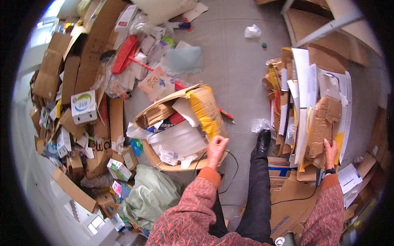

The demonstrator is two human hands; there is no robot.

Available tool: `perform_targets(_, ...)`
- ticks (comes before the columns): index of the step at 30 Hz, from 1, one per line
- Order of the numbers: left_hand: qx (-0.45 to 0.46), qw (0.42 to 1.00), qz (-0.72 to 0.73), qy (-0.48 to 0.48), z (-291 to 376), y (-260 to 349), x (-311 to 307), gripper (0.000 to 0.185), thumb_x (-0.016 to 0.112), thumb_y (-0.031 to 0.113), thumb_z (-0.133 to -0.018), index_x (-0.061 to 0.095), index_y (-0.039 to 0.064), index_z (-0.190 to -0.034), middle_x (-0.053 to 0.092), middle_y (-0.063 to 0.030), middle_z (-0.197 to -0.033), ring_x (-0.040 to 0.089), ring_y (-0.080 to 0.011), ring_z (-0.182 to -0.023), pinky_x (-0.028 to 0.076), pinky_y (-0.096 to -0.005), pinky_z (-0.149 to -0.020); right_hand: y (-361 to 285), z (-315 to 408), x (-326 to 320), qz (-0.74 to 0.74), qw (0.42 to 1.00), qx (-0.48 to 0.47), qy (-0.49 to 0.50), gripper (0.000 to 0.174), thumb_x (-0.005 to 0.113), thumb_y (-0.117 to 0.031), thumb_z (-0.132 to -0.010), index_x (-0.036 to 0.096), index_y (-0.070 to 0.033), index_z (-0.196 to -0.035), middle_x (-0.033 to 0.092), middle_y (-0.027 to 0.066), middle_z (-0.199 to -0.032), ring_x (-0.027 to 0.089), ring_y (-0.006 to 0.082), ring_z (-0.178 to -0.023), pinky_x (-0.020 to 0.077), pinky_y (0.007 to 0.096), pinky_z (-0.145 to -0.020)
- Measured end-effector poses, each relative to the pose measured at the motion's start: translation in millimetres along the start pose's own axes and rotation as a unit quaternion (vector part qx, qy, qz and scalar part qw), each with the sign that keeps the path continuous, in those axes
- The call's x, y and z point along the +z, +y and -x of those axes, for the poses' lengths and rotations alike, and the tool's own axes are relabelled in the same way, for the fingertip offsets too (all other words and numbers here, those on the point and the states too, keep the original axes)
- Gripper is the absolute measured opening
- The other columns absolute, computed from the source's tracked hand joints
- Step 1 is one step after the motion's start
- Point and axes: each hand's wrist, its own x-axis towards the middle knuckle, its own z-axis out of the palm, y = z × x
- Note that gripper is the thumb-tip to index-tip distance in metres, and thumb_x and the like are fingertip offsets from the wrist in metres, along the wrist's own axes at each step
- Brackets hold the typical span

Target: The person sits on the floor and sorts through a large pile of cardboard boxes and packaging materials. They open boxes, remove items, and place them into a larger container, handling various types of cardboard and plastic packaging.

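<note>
An open cardboard box [217,101] stands on the floor before me, holding white foam sheet [181,140], folded cardboard [158,115] and paper scraps. Yellow tape [201,115] runs along its right rim. My left hand [216,152] has its fingertips pinched together at the tape's lower end, on the rim. Off to the right, my right hand [331,153] grips the near end of a folded brown cardboard piece [324,126]. That piece lies against a row of flattened cardboard and white boards [303,89] standing on edge.
A red dustpan [125,55] lies among plastic and paper litter at the back left. Boxes [83,106] are heaped along the left. A grey-green sack [150,190] sits nearer me. A black cable [295,201] crosses the floor by my legs. Flat cardboard [289,212] lies at the right.
</note>
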Motion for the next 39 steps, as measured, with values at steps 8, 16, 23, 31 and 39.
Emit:
perform_targets(8, -0.192, 0.918, 0.313, 0.148, -48.1, -93.6, -180.3, 0.032, 0.061, 0.026, -0.084, 0.05, 0.006, -0.106, 0.06, -0.0133, -0.097, 0.061, -0.0236, -0.086, 0.053, -0.035, -0.074, -62.2, 45.4, -15.6, -0.06, 0.996, 0.014, 0.065, 0.049, 0.056, -0.025, -0.09, 0.044, 0.004, -0.128, 0.05, 0.0128, -0.128, 0.05, 0.0196, -0.112, 0.0377, 0.0295, -0.094)
perform_targets(16, -0.142, 0.792, 0.583, 0.11, -130.2, -98.0, -229.8, 0.043, 0.061, 0.029, -0.085, 0.045, 0.003, -0.115, 0.056, -0.023, -0.11, 0.059, -0.033, -0.099, 0.054, -0.0402, -0.076, -116.3, 143.7, 45.0, -0.082, 0.994, -0.022, -0.067, 0.037, 0.059, -0.013, -0.086, 0.052, 0.005, -0.118, 0.057, 0.0126, -0.117, 0.054, 0.0183, -0.105, 0.0413, 0.0283, -0.091)
perform_targets(23, -0.071, 0.816, 0.554, 0.147, -153.5, -105.9, -245.5, 0.025, 0.06, 0.014, -0.082, 0.053, 0.005, -0.105, 0.061, -0.01, -0.098, 0.063, -0.0247, -0.087, 0.054, -0.038, -0.071, -208.4, 214.8, 108.1, -0.043, 0.975, -0.024, -0.217, 0.033, 0.062, -0.011, -0.083, 0.057, 0.004, -0.112, 0.061, 0.0037, -0.1, 0.053, 0.0097, -0.085, 0.0446, 0.0239, -0.075)
perform_targets(31, -0.018, 0.971, 0.086, 0.223, -18.7, -86.5, -245.9, 0.024, 0.06, 0.02, -0.077, 0.056, 0.0, -0.09, 0.057, -0.0085, -0.077, 0.05, -0.0164, -0.07, 0.043, -0.0331, -0.064, -368.2, 268.3, 192.6, 0.059, 0.939, -0.248, -0.233, 0.024, 0.065, -0.011, -0.08, 0.06, 0.001, -0.1, 0.055, 0.0058, -0.082, 0.055, 0.0144, -0.075, 0.0444, 0.0245, -0.066)
perform_targets(39, 0.093, 0.993, 0.063, 0.046, 98.0, -60.6, -223.3, 0.029, 0.055, 0.013, -0.078, 0.057, 0.0, -0.105, 0.057, -0.0184, -0.117, 0.058, -0.0298, -0.103, 0.046, -0.0338, -0.087, -434.8, 340.4, 258.1, 0.095, 0.818, -0.495, -0.277, 0.054, 0.076, -0.035, -0.068, 0.058, -0.004, -0.109, 0.054, 0.0146, -0.104, 0.054, 0.0314, -0.095, 0.0463, 0.0383, -0.08)
